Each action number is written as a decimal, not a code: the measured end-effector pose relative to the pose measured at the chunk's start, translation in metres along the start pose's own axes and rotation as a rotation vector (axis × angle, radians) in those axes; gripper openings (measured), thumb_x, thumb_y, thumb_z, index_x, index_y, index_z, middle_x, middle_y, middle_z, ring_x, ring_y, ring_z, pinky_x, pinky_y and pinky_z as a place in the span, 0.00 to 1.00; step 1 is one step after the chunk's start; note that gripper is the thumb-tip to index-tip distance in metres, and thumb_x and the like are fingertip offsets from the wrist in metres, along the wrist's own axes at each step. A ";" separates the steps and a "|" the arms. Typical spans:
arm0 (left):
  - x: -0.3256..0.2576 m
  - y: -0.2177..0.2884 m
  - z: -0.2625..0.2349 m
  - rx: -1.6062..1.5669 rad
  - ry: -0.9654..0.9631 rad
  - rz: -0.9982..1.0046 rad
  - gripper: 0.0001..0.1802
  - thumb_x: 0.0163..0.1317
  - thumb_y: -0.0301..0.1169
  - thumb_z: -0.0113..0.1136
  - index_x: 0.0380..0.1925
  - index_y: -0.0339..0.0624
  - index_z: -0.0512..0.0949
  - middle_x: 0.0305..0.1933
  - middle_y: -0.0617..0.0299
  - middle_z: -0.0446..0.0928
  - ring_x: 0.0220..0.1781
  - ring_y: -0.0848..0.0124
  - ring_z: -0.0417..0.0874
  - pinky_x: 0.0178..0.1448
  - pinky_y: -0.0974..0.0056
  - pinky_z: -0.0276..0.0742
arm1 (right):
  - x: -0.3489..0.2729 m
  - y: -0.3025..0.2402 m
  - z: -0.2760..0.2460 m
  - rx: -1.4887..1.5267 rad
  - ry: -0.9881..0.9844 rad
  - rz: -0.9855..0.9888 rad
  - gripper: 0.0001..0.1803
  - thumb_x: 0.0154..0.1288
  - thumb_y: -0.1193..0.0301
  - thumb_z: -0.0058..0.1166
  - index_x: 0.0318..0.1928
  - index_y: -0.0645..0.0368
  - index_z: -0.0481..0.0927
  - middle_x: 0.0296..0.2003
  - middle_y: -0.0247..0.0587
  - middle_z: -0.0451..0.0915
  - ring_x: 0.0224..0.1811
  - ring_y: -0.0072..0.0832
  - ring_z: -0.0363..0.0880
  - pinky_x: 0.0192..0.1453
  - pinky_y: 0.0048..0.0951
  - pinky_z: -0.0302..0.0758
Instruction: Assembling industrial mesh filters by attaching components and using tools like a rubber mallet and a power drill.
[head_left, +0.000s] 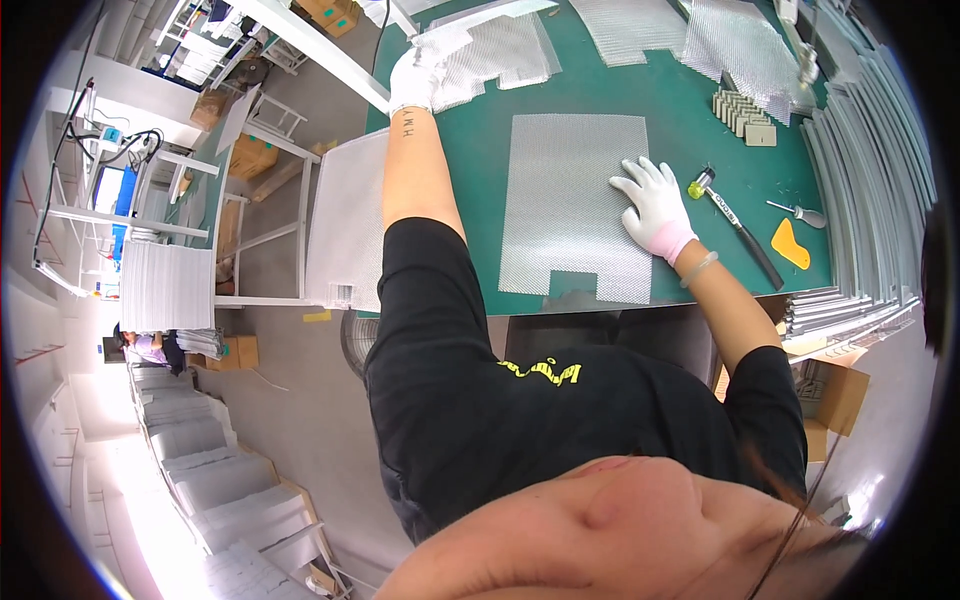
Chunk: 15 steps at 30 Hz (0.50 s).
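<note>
On the green tabletop in front of me lies a silvery mesh sheet (560, 200) with a notch cut in its near edge. My right hand (652, 208), in a white glove with a pink cuff, rests flat on its right part, fingers spread. At the far left my left hand (416, 80), also gloved in white, reaches to the left edge of another notched mesh sheet (500, 62). Its fingers blend with the pale material there, so their grip is unclear. To the right of my right hand lies a hammer (738, 225) with a black handle and yellow-green head end.
A row of small beige blocks (738, 112) stands at the back right, near more mesh sheets (735, 50). A screwdriver (800, 213) and a yellow scraper-shaped piece (790, 244) lie farther right. Metal frames (870, 180) are stacked along the right edge. A person (150, 347) is far off left.
</note>
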<state>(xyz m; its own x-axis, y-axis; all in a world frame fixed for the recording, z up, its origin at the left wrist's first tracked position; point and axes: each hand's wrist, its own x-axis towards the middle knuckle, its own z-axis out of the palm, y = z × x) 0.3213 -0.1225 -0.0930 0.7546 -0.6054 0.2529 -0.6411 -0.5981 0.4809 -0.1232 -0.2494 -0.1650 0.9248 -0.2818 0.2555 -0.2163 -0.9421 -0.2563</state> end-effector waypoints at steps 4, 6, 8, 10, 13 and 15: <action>0.012 -0.060 -0.005 -0.725 0.254 0.074 0.16 0.75 0.36 0.48 0.52 0.38 0.77 0.47 0.60 0.80 0.47 0.64 0.79 0.52 0.63 0.78 | 0.013 -0.012 -0.003 0.022 0.019 -0.075 0.28 0.55 0.68 0.53 0.59 0.51 0.79 0.66 0.51 0.72 0.73 0.50 0.63 0.78 0.55 0.52; 0.017 -0.057 0.006 -0.553 0.285 0.181 0.15 0.75 0.36 0.47 0.51 0.40 0.76 0.49 0.60 0.80 0.48 0.63 0.79 0.53 0.63 0.78 | 0.010 -0.009 -0.003 0.025 0.018 -0.059 0.28 0.55 0.68 0.53 0.59 0.51 0.80 0.66 0.51 0.72 0.73 0.50 0.63 0.78 0.55 0.52; 0.018 -0.054 0.012 -0.376 0.321 0.285 0.13 0.75 0.35 0.47 0.50 0.41 0.76 0.50 0.60 0.79 0.50 0.62 0.80 0.54 0.63 0.78 | 0.009 -0.008 -0.004 0.029 0.018 -0.050 0.28 0.55 0.68 0.53 0.59 0.51 0.80 0.66 0.51 0.72 0.73 0.50 0.63 0.78 0.55 0.52; 0.018 -0.054 0.014 -0.458 0.364 0.213 0.13 0.74 0.34 0.48 0.51 0.40 0.76 0.51 0.59 0.79 0.50 0.61 0.80 0.55 0.63 0.78 | 0.009 -0.009 -0.004 0.029 0.009 -0.044 0.27 0.55 0.68 0.53 0.59 0.51 0.80 0.66 0.50 0.72 0.73 0.50 0.63 0.78 0.55 0.52; 0.016 -0.051 0.014 -0.702 0.498 -0.007 0.14 0.72 0.31 0.49 0.53 0.39 0.75 0.52 0.56 0.79 0.52 0.59 0.80 0.56 0.60 0.78 | 0.010 -0.011 -0.006 0.018 -0.002 -0.042 0.27 0.55 0.68 0.54 0.59 0.51 0.80 0.66 0.50 0.71 0.73 0.49 0.63 0.78 0.55 0.52; 0.014 -0.049 0.010 -0.860 0.592 -0.156 0.15 0.71 0.29 0.49 0.55 0.38 0.74 0.53 0.55 0.79 0.53 0.58 0.80 0.56 0.59 0.78 | 0.012 -0.013 -0.005 0.026 0.005 -0.057 0.27 0.55 0.68 0.54 0.59 0.51 0.80 0.66 0.50 0.71 0.73 0.49 0.63 0.78 0.55 0.52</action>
<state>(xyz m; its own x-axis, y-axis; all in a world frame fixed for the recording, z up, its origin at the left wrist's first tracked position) 0.3614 -0.1069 -0.1215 0.9165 -0.0624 0.3952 -0.3913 0.0667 0.9179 -0.1112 -0.2414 -0.1537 0.9339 -0.2288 0.2746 -0.1550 -0.9516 -0.2655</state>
